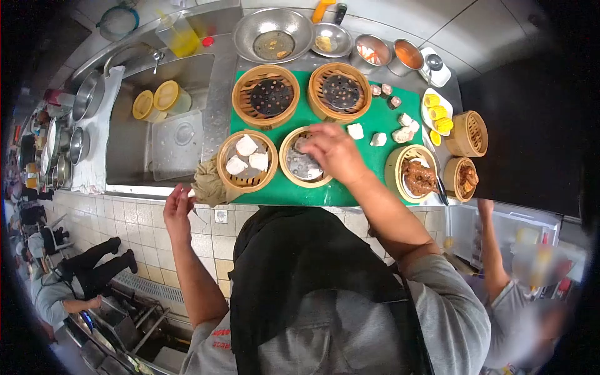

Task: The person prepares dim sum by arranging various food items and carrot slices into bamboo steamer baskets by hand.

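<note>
My right hand (334, 153) reaches over a small bamboo steamer (284, 164) lined with a perforated sheet. Its fingers are closed round a small greyish-pink dumpling (300, 145) at the steamer's left inner side. Just left stands another bamboo steamer (274, 164) with three white dumplings (247, 145) in it. Below the counter's front edge, my left hand (179, 211) has its fingers pinched together beside a crumpled olive cloth (211, 182). Something small and white shows at its fingertips; I cannot make out what. Loose white dumplings (379, 139) and pinkish ones (386, 89) lie on the green board (312, 197).
Two lined steamers (240, 94) stand at the back of the board. To the right are a steamer of brown meat (420, 177), a corn plate (425, 112) and smaller baskets (467, 133). Metal bowls (274, 31) line the wall. A sink (134, 125) lies left; co-workers (53, 287) are nearby.
</note>
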Tool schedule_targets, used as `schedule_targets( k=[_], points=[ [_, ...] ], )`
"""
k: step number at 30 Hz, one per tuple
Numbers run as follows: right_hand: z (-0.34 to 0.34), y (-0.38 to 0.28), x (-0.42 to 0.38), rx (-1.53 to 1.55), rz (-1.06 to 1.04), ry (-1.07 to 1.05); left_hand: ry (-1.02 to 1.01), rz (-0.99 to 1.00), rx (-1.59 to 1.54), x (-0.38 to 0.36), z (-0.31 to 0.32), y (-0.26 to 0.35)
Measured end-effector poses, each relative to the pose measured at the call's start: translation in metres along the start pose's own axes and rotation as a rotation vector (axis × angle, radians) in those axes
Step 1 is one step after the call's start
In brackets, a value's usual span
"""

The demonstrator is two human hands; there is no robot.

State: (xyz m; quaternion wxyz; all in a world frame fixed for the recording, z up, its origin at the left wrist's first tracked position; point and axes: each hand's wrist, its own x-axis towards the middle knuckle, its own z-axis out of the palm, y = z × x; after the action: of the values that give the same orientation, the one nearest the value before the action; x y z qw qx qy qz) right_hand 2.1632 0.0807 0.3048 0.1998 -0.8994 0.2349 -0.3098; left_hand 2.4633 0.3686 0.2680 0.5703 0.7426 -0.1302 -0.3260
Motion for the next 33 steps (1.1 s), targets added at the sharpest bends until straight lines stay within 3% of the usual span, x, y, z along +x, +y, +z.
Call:
schedule_targets(
  k=[3, 5, 6, 10, 12, 17, 19, 23, 25, 30, 33],
  points=[
    [-0.04, 0.044, 0.014, -0.052, 0.158, 0.18, 0.11, -0.052, -0.002, -0.01, -0.028, -0.051],
    [-0.066, 0.097, 0.021, -0.269, 0.215, 0.171, 0.133, -0.122, -0.062, -0.021, -0.049, -0.088],
    [-0.074, 0.119, 0.021, -0.322, 0.365, 0.097, 0.156, -0.176, -0.052, -0.028, -0.058, -0.106],
    [-0.077, 0.17, 0.03, -0.623, 0.391, -0.088, 0.222, -0.402, 0.034, -0.062, -0.077, -0.155],
    [-0.073, 0.181, 0.031, -0.719, 0.375, -0.355, 0.225, -0.512, 0.043, -0.079, -0.085, -0.178],
    [-0.088, 0.146, 0.033, -0.562, 0.302, -0.1, 0.236, -0.727, 0.07, -0.118, -0.084, -0.2],
    [-0.101, 0.106, 0.027, -0.225, 0.431, 0.114, 0.227, -0.769, 0.093, -0.127, -0.079, -0.2],
    [-0.076, 0.021, 0.002, -0.072, 0.134, -0.013, 0.158, -0.812, 0.109, -0.125, -0.078, -0.219],
    [-0.049, -0.003, -0.007, -0.026, 0.228, -0.092, 0.127, -0.8, 0.145, -0.111, -0.073, -0.213],
    [-0.021, -0.007, -0.014, -0.127, 0.167, -0.253, 0.021, -0.675, 0.205, -0.062, -0.06, -0.193],
    [-0.045, 0.022, -0.009, -0.119, 0.11, -0.078, 0.028, -0.584, 0.125, -0.043, -0.052, -0.169]
  ],
)
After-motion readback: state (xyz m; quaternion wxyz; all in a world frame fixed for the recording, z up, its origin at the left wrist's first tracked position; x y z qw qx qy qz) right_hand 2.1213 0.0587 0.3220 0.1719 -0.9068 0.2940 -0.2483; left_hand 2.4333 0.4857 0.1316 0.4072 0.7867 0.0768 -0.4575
